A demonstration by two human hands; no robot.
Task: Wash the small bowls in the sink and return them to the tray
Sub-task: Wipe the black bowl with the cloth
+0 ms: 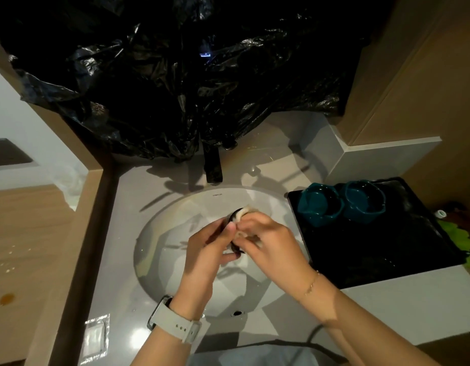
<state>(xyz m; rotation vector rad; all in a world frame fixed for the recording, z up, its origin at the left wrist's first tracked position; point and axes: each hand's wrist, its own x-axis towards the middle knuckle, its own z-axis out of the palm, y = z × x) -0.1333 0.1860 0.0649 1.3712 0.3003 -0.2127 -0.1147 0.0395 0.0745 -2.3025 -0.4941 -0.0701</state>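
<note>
- Small bowl (234, 217): dark, held over the middle of the sink, tilted on its side with its opening turned right; only parts of its rim are seen between the two hands.
- Left hand (210, 249): curled round the bowl from the left, thumb laid across the near rim, fingers (229, 257) wrapped beneath it. A pale grey watch (175, 322) is worn on this wrist.
- Right hand (272, 243): fingers bunched and pinching a pale sponge or cloth (245, 210), which is pressed into the bowl's opening; which of the two it is cannot be told. A thin gold bracelet (311, 285) is worn on this wrist.
- Sink (160, 233): white oval basin set under the grey worktop (281, 154), shallow water seen in it.
- Tap (212, 167): dark, at the far edge of the basin, its upper part covered by black plastic sheeting (175, 75).
- Tray (373, 247): black, rectangular, on the worktop just right of the sink.
- Two teal bowls (321, 207) (364, 202): upright, side by side and touching, in the tray's far left corner.
- Clear plastic packet (96, 336): flat on the worktop, near left of the basin.
- Green object (460, 241): partly seen beyond the tray's right edge; it cannot be identified.
</note>
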